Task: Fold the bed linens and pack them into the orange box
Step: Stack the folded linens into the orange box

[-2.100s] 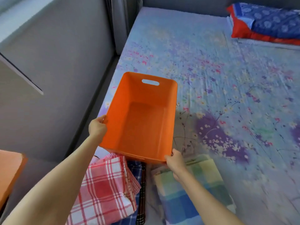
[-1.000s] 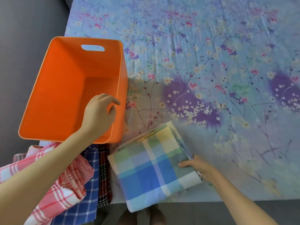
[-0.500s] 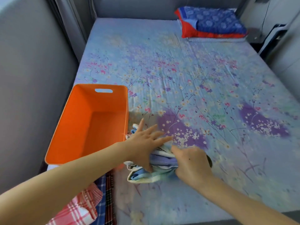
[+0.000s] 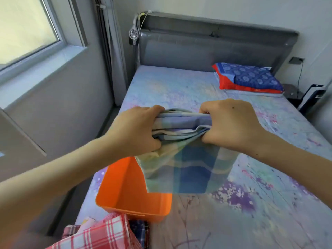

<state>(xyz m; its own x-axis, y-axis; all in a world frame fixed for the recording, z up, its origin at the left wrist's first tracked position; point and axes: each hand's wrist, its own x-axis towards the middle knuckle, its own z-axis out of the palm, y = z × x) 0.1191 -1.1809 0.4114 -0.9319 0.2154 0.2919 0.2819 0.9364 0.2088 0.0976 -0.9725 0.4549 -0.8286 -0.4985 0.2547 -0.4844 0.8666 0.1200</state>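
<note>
— Both hands: how were they found?
— The left hand [image 4: 136,130] and right hand [image 4: 231,126] were clenched on the top of the checked sheet [image 4: 186,169], held up between them.
— And the orange box [image 4: 125,191]?
— It was set below the left hand, partly hidden by the hanging sheet.

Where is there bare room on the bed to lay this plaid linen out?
Free: floral sheet right of the orange box, out to the bed's right edge; also the stretch beyond the held plaid linen up to the pillow stack. Crowded: near-left corner, where the red checked pile and darker linens lie by the box.
</note>
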